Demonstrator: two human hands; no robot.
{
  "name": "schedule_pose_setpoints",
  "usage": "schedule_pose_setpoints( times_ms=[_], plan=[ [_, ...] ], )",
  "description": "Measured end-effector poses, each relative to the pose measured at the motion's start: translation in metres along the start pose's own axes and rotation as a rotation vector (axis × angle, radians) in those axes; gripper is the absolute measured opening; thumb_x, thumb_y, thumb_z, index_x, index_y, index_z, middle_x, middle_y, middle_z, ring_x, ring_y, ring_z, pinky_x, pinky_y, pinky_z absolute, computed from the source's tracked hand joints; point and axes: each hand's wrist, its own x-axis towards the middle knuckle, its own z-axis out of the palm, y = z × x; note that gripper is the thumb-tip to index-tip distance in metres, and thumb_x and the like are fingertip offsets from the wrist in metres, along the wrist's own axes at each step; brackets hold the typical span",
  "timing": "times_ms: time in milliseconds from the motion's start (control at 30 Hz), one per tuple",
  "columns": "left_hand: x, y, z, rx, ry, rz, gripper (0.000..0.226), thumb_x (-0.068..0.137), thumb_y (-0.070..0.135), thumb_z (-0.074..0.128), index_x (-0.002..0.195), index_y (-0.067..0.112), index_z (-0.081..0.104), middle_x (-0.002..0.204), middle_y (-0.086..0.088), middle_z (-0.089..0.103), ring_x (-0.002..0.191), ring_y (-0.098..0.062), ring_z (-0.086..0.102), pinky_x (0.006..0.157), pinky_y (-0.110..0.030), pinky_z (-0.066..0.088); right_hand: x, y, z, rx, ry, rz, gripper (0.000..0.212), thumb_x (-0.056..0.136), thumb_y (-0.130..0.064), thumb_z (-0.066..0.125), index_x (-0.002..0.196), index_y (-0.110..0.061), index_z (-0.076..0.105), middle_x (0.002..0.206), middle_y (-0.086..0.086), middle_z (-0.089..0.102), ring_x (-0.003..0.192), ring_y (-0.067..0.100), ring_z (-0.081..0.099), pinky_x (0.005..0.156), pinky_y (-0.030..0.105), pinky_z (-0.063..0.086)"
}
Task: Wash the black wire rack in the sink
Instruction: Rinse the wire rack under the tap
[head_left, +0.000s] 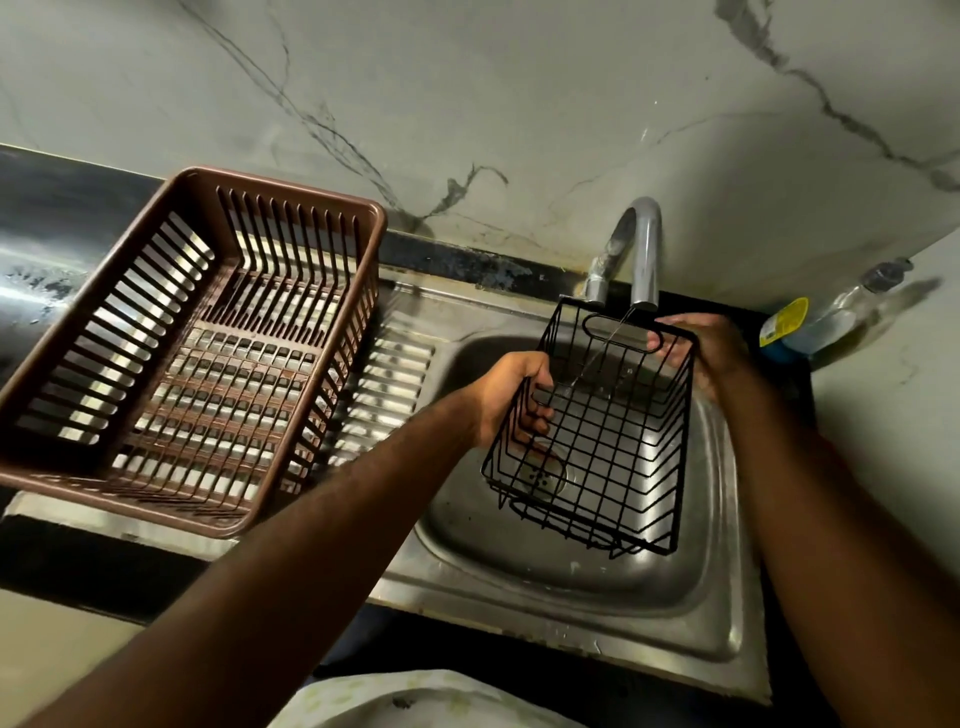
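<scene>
The black wire rack (602, 441), a basket of thin black grid wire, hangs tilted over the steel sink (722, 613) bowl. My left hand (511, 397) grips its left rim with the fingers hooked through the wires. My right hand (698, 351) holds its far right corner just under the spout. A thin stream of water falls from the chrome tap (636, 249) through the rack's far end. The round drain (543, 475) shows through the grid.
A brown slatted plastic dish basket (171, 358) stands on the ribbed steel drainboard (395, 374) to the left. A clear soap bottle with a yellow label (826, 317) lies on the counter at the right. Behind the sink rises a marble wall.
</scene>
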Motion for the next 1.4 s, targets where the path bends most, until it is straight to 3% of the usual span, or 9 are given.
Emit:
schedule_pose_setpoints(
  times_ms=[100, 233, 333, 533, 633, 733, 933, 1067, 1400],
  plan=[
    [-0.003, 0.001, 0.003, 0.001, -0.027, 0.026, 0.038, 0.079, 0.033, 0.051, 0.111, 0.014, 0.057, 0.081, -0.004, 0.062, 0.073, -0.018, 0.057, 0.093, -0.047, 0.05, -0.002, -0.018, -0.007, -0.175, 0.218, -0.13, 0.009, 0.088, -0.008, 0.061, 0.088, -0.005, 0.069, 0.065, 0.002, 0.068, 0.056, 0.007, 0.064, 0.05, 0.016, 0.049],
    [-0.007, 0.007, 0.007, 0.023, 0.012, 0.016, 0.037, 0.075, 0.033, 0.053, 0.106, 0.013, 0.057, 0.083, -0.005, 0.06, 0.07, -0.018, 0.057, 0.073, -0.036, 0.055, -0.008, -0.028, -0.02, -0.395, 0.465, -0.23, 0.024, 0.079, -0.03, 0.064, 0.085, -0.011, 0.076, 0.084, 0.013, 0.075, 0.076, 0.024, 0.071, 0.08, 0.041, 0.06],
    [-0.009, 0.005, 0.011, 0.057, 0.057, 0.011, 0.028, 0.067, 0.036, 0.056, 0.088, 0.017, 0.055, 0.083, -0.005, 0.055, 0.071, -0.019, 0.053, 0.081, -0.042, 0.049, -0.037, -0.049, -0.011, -0.505, 0.545, -0.34, 0.03, 0.082, -0.03, 0.063, 0.096, -0.008, 0.077, 0.089, 0.011, 0.076, 0.085, 0.025, 0.071, 0.082, 0.035, 0.057],
    [-0.012, -0.003, 0.027, 0.077, 0.145, -0.011, 0.016, 0.067, 0.035, 0.054, 0.075, 0.022, 0.049, 0.079, -0.004, 0.045, 0.067, -0.018, 0.041, 0.069, -0.035, 0.042, -0.086, -0.044, 0.039, -0.698, 0.187, -0.392, 0.013, 0.094, -0.028, 0.065, 0.096, -0.019, 0.075, 0.08, -0.004, 0.071, 0.072, 0.016, 0.067, 0.067, 0.027, 0.052],
    [-0.014, -0.003, 0.039, 0.12, 0.168, -0.015, 0.017, 0.071, 0.033, 0.053, 0.082, 0.021, 0.051, 0.08, -0.003, 0.042, 0.067, -0.017, 0.038, 0.065, -0.031, 0.037, -0.072, -0.017, 0.062, -0.839, -0.154, -0.277, 0.016, 0.098, -0.018, 0.059, 0.104, -0.018, 0.074, 0.094, 0.0, 0.073, 0.087, 0.018, 0.068, 0.082, 0.033, 0.055],
    [-0.016, -0.006, 0.049, 0.192, 0.161, -0.025, 0.023, 0.066, 0.036, 0.053, 0.085, 0.023, 0.051, 0.083, -0.003, 0.042, 0.068, -0.016, 0.039, 0.059, -0.027, 0.033, -0.05, 0.012, 0.08, -0.925, -0.104, -0.22, 0.023, 0.099, -0.01, 0.054, 0.111, -0.012, 0.073, 0.11, 0.006, 0.072, 0.103, 0.022, 0.065, 0.089, 0.027, 0.048],
    [-0.007, -0.022, 0.058, 0.35, 0.297, 0.131, 0.007, 0.1, 0.017, 0.052, 0.099, 0.011, 0.053, 0.094, -0.002, 0.049, 0.084, -0.01, 0.048, 0.079, -0.019, 0.047, -0.048, 0.034, 0.102, -0.213, -0.165, 0.081, 0.029, 0.102, -0.021, 0.047, 0.113, -0.013, 0.072, 0.119, 0.006, 0.071, 0.115, 0.022, 0.061, 0.112, 0.042, 0.039],
    [0.001, -0.027, 0.063, 0.533, 0.376, 0.105, 0.087, 0.074, 0.052, 0.064, 0.141, 0.009, 0.03, 0.133, -0.014, 0.053, 0.115, -0.029, 0.057, 0.096, -0.05, 0.054, -0.049, 0.025, 0.094, 0.173, -0.13, 0.184, 0.055, 0.097, -0.038, 0.04, 0.125, 0.002, 0.065, 0.119, 0.019, 0.069, 0.116, 0.033, 0.06, 0.11, 0.041, 0.039],
    [0.006, -0.027, 0.071, 0.751, 0.541, 0.099, 0.125, 0.08, 0.069, 0.062, 0.158, 0.002, -0.008, 0.154, -0.031, 0.031, 0.134, -0.044, 0.045, 0.103, -0.05, 0.049, -0.047, -0.006, 0.096, 0.219, -0.13, 0.29, 0.053, 0.103, -0.037, 0.035, 0.117, 0.008, 0.06, 0.11, 0.03, 0.069, 0.096, 0.038, 0.07, 0.074, 0.039, 0.057]
  ],
)
